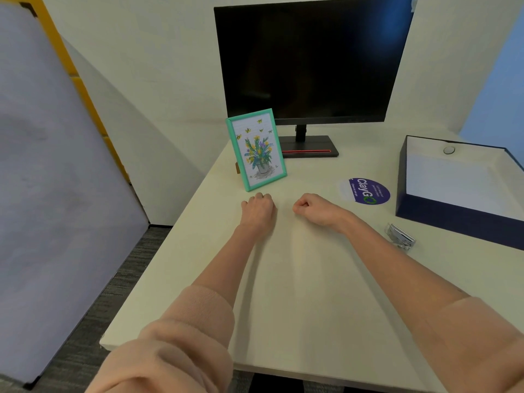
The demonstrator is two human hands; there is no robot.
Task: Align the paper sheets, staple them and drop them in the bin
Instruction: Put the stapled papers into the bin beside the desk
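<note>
My left hand (258,211) and my right hand (314,209) rest side by side as closed fists on the cream desk (297,279), holding nothing. A small metal stapler (400,236) lies on the desk to the right of my right forearm. A dark blue open box (453,219) stands at the right edge, with white paper (450,182) lying flat inside it. No loose sheets show on the desk.
A black monitor (312,58) stands at the back on its base (309,147). A teal picture frame (256,148) with a flower drawing leans just beyond my left hand. A round purple sticker (365,191) lies right of my right hand. A grey partition panel (56,165) fills the left.
</note>
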